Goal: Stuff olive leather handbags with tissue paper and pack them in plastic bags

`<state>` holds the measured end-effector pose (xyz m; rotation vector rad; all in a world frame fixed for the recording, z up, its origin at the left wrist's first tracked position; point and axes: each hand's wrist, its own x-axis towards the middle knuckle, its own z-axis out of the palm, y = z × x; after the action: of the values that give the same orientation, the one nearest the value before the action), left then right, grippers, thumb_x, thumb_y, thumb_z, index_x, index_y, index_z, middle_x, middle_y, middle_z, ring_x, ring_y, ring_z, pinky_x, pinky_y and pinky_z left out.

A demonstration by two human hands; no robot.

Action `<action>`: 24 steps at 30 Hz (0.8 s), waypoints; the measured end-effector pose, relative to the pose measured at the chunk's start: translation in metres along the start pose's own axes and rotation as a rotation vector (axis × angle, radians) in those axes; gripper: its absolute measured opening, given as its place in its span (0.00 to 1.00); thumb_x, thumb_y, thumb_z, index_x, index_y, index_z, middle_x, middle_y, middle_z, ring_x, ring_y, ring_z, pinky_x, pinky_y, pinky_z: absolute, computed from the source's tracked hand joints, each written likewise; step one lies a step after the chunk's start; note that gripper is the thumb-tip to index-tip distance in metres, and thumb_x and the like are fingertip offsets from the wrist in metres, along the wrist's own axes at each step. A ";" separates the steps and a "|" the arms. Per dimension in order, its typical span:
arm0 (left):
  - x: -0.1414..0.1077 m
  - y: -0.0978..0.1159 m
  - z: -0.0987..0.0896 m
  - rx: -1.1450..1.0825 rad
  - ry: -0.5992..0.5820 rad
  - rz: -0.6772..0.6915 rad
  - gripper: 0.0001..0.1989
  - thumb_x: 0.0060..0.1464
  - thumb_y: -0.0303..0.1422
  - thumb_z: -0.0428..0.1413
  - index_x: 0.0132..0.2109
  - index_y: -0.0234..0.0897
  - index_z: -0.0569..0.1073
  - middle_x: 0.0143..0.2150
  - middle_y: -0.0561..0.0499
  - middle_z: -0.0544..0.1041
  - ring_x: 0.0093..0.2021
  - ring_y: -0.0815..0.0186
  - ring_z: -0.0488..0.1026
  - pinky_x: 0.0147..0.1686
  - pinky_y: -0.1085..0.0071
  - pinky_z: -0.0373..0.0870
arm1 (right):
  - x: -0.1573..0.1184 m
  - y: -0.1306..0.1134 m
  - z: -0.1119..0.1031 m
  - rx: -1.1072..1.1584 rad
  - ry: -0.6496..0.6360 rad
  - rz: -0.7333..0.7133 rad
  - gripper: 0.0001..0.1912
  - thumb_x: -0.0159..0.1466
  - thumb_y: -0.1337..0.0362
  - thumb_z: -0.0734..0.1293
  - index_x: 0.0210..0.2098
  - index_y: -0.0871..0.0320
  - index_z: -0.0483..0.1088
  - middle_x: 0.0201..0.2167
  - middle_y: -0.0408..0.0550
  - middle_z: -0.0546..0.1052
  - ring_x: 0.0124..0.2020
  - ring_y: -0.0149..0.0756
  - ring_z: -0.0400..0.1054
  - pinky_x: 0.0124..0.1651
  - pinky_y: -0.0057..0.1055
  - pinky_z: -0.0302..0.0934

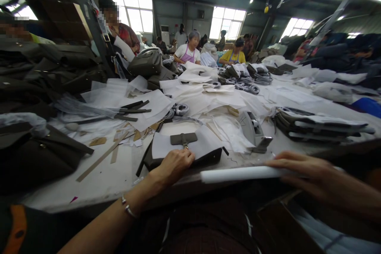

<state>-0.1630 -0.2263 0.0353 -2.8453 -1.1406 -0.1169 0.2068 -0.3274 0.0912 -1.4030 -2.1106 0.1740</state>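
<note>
Fingers and thumb of the right hand [309, 172] are closing around a white roll [238, 174], which is pointing leftward near the front edge of the table [98, 190]. Wearing a bracelet [127, 208], the left hand [177, 162] is curling its fingers at the metal clasp [185, 147] of a dark bag [210, 158]; whether they are pinching it, I cannot tell. That bag is lying on the table straight ahead, with a white sheet [162, 147] covering much of its upper side and a dark tab [178, 139] showing above the clasp.

Left of it, narrow tan strips [101, 156] are lying on the table, and another dark bag [62, 158] is resting beyond them at the far left. To the right, a grey device [251, 131] is standing near a stack of dark pieces [315, 127]. Further back, coiled cords [181, 109] and loose white sheets [202, 97] are spreading across the surface. Beyond, a co-worker in yellow [233, 56] and another in a purple apron [188, 56] are facing this way before bright windows [228, 22].
</note>
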 end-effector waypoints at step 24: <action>0.001 0.021 0.092 0.232 0.793 -0.202 0.20 0.65 0.23 0.39 0.54 0.34 0.71 0.48 0.44 0.78 0.52 0.62 0.73 0.49 0.65 0.68 | 0.099 -0.026 0.193 -0.155 0.346 -0.542 0.16 0.67 0.68 0.61 0.53 0.56 0.70 0.48 0.50 0.77 0.55 0.45 0.66 0.63 0.48 0.51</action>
<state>-0.1440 -0.2321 -0.0567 -2.1185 -1.1258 -0.9479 0.0556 -0.2122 -0.0155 -0.8158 -2.1476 -0.4236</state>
